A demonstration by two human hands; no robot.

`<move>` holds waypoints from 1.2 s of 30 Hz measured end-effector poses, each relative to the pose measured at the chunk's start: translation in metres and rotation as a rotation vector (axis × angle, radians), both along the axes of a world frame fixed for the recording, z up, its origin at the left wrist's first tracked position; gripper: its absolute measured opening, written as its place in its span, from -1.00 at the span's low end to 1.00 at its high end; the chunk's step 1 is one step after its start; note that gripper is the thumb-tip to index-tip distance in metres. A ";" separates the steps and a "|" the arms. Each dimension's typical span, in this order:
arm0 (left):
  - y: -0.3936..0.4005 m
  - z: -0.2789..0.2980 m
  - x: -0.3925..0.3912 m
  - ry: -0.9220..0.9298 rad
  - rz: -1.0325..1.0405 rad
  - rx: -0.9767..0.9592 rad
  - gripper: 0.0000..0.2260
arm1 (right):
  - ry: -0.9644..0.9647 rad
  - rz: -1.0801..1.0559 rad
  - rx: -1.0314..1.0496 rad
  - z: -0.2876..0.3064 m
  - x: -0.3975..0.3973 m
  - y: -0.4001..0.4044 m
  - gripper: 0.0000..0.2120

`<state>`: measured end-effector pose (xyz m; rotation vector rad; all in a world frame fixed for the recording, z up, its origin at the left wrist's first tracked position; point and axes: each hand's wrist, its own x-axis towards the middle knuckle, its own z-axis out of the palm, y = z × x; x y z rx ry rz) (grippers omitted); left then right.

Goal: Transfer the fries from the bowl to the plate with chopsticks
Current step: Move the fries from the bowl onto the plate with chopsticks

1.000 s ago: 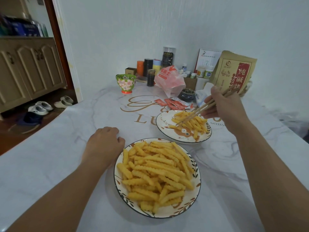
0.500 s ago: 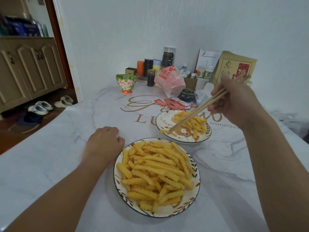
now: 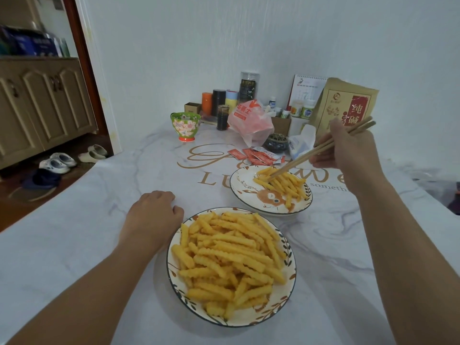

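Observation:
A near bowl (image 3: 290,272) with a leaf-patterned rim is heaped with crinkle-cut fries (image 3: 231,255). Beyond it stands a plate (image 3: 242,189) with a deer drawing, holding a smaller pile of fries (image 3: 283,184). My right hand (image 3: 348,153) grips wooden chopsticks (image 3: 313,153); their tips touch the fries at the plate's far side. Whether a fry is pinched between the tips I cannot tell. My left hand (image 3: 153,212) rests on the table with curled fingers, just left of the bowl's rim, holding nothing.
Red sauce packets (image 3: 256,155) lie behind the plate. Further back stand a green floral cup (image 3: 185,125), a pink plastic bag (image 3: 250,122), jars, a small dark pot (image 3: 275,143), tissues and a brown paper bag (image 3: 341,108). The marble table's left edge (image 3: 74,180) drops to the floor.
The chopstick tips swung out over the plate's near-left rim, then came back to the far side of the fry pile. My right hand rose slightly. My left hand stayed still.

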<state>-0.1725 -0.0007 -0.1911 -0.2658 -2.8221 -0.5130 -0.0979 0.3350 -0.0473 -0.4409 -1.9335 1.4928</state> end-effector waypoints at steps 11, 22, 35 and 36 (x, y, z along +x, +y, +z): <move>0.000 0.000 0.000 0.005 0.003 0.001 -0.72 | -0.080 0.015 0.113 -0.029 -0.016 -0.011 -0.61; 0.001 0.001 0.000 -0.006 0.000 -0.020 -0.70 | 0.042 0.118 -0.100 -0.005 0.000 -0.016 -0.52; -0.002 -0.001 -0.002 -0.026 -0.021 -0.083 -0.69 | -0.106 0.594 0.005 0.031 0.027 -0.057 -0.51; -0.002 0.000 -0.002 -0.027 -0.021 -0.077 -0.69 | -0.067 0.561 -0.016 0.031 0.027 -0.055 -0.53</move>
